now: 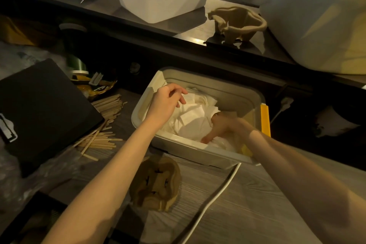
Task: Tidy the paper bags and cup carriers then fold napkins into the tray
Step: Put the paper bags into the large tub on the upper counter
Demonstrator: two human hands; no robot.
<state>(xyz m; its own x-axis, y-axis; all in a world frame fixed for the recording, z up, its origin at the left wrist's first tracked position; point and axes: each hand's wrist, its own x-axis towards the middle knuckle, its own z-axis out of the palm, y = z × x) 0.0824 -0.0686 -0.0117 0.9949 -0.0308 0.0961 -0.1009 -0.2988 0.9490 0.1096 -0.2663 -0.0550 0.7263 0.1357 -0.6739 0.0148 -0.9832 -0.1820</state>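
Napkins (190,123), white, thin and crumpled, lay heaped in the rounded plastic tray (178,145) on the wood-grain counter (247,194). Our left hand (166,103) hovered over them, grip released, fingers loosely curled. Our right hand (223,127) pressed down among them; we could not tell its grip.

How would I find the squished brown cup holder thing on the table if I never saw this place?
Start at the white tray full of napkins, where both hands are. Just in front of it, on the grey wooden table, lies the flattened brown cup carrier. Unlike the other carrier standing on the dark shelf, this one lies flat beside the white cable.
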